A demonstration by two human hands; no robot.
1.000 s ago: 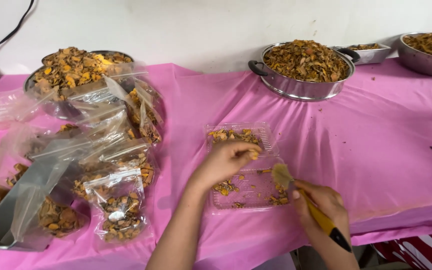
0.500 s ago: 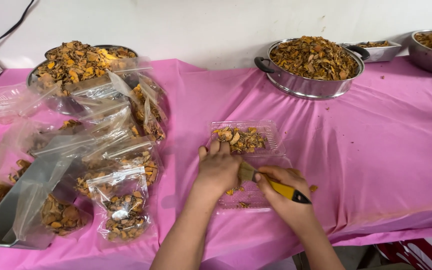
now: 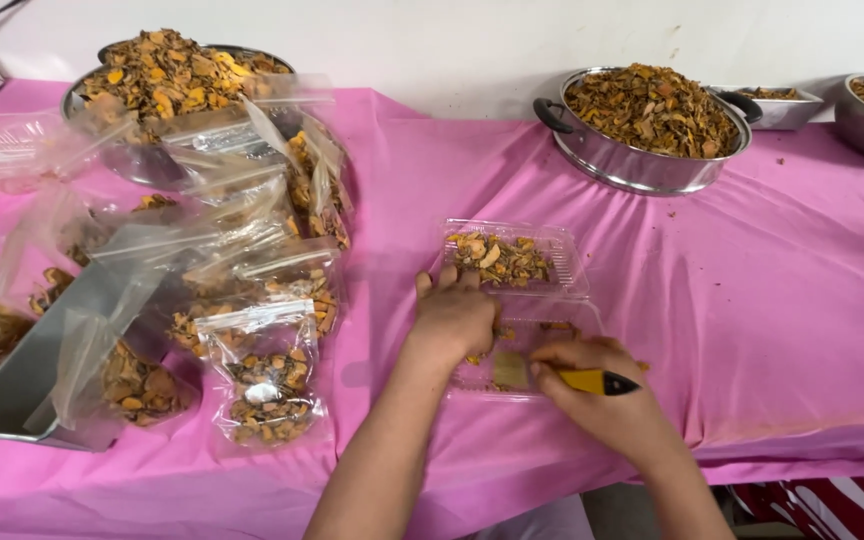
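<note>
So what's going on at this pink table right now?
A person is working over an open clear clamshell tray. The left hand rests on its near half, and the right hand holds a yellow-handled brush with its bristles in that half. The far half holds dried orange chips. Filled plastic bags lie to the left.

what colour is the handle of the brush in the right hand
Yellow with a black tip, on the small flat paintbrush in the right hand; head view.

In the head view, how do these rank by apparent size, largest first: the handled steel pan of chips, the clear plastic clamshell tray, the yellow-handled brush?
1. Handled steel pan, though it sits farther from the camera.
2. Clear plastic clamshell tray, nearer and open.
3. Yellow-handled brush, partly hidden by the right hand.
</note>
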